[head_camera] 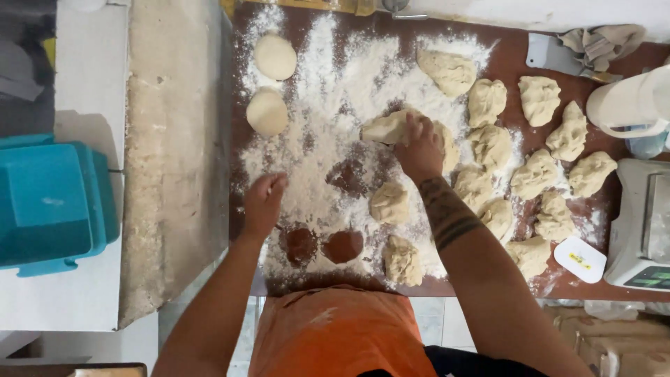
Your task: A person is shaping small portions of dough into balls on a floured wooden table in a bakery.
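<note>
My right hand reaches across the floured brown table and grips a rough lump of dough near the middle. My left hand rests at the left edge of the flour patch, fingers curled loosely, holding nothing that I can see. Two smooth rounded dough balls lie at the far left of the table. Two rough lumps sit close in front of me. Several more rough dough pieces crowd the right half.
A digital scale stands at the right edge with a white plastic scraper beside it. A white jug, a metal cleaver and a cloth lie at the back right. A teal bin sits at the left.
</note>
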